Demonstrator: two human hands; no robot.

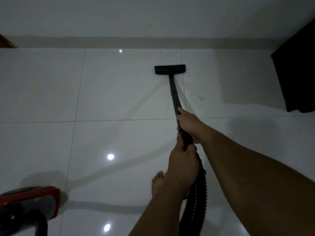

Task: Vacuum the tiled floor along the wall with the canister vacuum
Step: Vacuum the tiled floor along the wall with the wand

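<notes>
A black vacuum wand (173,92) runs from my hands to a flat black floor head (169,69), which rests on the glossy white tiled floor (119,92) a short way from the skirting of the wall (153,14). My right hand (188,124) grips the wand higher up. My left hand (183,160) is closed on the handle where the ribbed black hose (196,201) starts. The red and grey canister (29,206) sits at the bottom left.
A dark piece of furniture (296,74) stands against the wall at the right. A brown wooden edge (6,42) shows at the far left by the skirting. My bare foot (157,184) is on the tiles under my left arm. Ceiling lights reflect in the floor.
</notes>
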